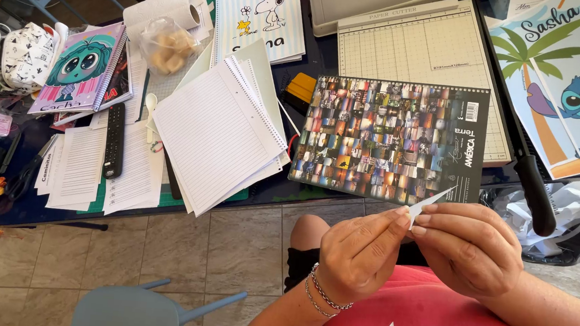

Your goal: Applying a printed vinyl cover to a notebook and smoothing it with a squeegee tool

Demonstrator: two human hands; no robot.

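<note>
A cluttered dark worktop (302, 185) lies beyond; near it, the left hand (358, 255) and right hand (469, 249) each close their grip on one small white paper strip (432, 200).

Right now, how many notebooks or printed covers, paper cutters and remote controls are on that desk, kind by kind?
Spiral notebooks and printed covers: 4 (green-haired cartoon notebook, cartoon dog cover, photo-collage notebook, blue creature cover)
Paper cutters: 1 (paper cutter)
Remote controls: 1 (black remote)
Total: 6

Both hands, left hand and right hand, pinch a small paper strip.
</note>
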